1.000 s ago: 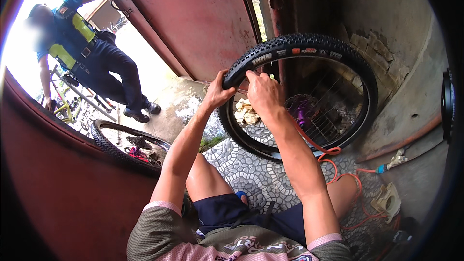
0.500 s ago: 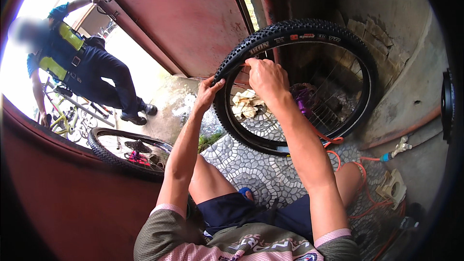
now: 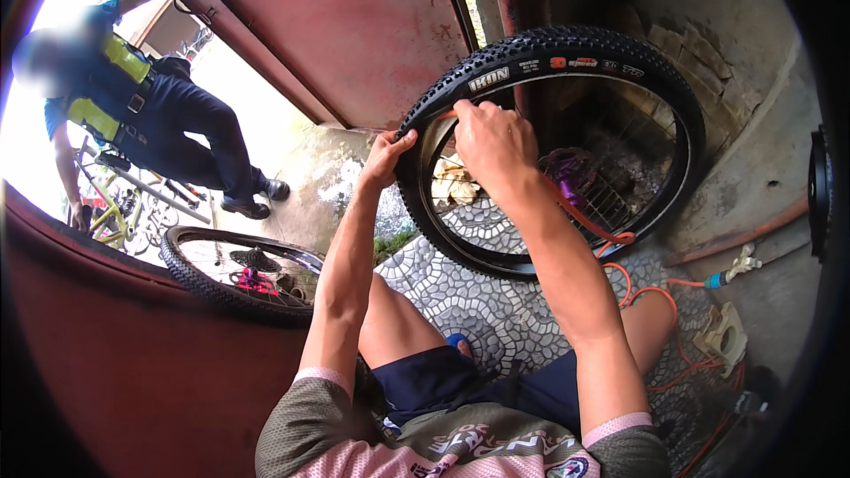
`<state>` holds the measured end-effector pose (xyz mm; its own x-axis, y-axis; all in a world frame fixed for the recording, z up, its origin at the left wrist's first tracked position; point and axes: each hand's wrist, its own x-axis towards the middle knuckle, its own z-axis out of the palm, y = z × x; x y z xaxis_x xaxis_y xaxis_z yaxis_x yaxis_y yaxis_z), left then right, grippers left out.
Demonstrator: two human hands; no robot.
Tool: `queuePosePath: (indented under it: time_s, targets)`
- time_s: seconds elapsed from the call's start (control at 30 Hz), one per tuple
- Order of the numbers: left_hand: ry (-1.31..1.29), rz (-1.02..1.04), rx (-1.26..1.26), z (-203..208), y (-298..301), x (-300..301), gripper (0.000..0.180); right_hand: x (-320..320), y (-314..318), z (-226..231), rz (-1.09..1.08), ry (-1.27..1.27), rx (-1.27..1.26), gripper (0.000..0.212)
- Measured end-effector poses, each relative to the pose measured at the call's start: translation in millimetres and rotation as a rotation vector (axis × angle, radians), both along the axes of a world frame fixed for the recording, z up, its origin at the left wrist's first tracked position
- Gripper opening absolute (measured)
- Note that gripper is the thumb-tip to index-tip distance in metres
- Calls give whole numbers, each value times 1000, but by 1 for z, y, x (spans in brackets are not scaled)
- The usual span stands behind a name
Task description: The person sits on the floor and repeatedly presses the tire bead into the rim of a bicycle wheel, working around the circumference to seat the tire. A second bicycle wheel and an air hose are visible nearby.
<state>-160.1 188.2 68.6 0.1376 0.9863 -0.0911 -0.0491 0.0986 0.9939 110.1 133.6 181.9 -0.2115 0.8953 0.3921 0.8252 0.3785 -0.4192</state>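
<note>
A bicycle wheel with a black knobbly tire [image 3: 611, 53] stands tilted in front of me. My left hand [image 3: 387, 158] grips the tire's left side, with the thumb on the sidewall. My right hand [image 3: 496, 142] is closed at the upper left of the rim, inside the wheel's circle. An orange tip pokes out beside its fingers against the tire's inner edge. From behind my right forearm an orange hose [image 3: 602, 232] runs down to the ground, so the tip looks like its end; the hand hides the link. The wheel's purple hub [image 3: 575, 170] shows behind the spokes.
A second wheel [image 3: 199, 288] with a pink hub leans at the left by the red metal wall [image 3: 97, 327]. A co-worker [image 3: 133, 97] stands beyond the gateway near a yellowish bicycle [image 3: 115, 217]. On the right are a tap [image 3: 742, 264] and a beige plastic piece [image 3: 724, 336].
My view has shifted slightly. The tire has turned or tilted a little, so its sidewall shows more fully. Both hands keep their places on it, and more of the orange hose shows along my right forearm.
</note>
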Motion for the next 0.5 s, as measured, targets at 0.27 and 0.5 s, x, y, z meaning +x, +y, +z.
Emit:
queuePosePath:
  time_s: [0.27,0.5]
  targets:
    - [-92,-34,-76,-1,12,-4,34,-13,7,-6,24,-163,13,27]
    - [-113,3,-69,5,3,15,40,-27,5,-21,42,-193,-14,21]
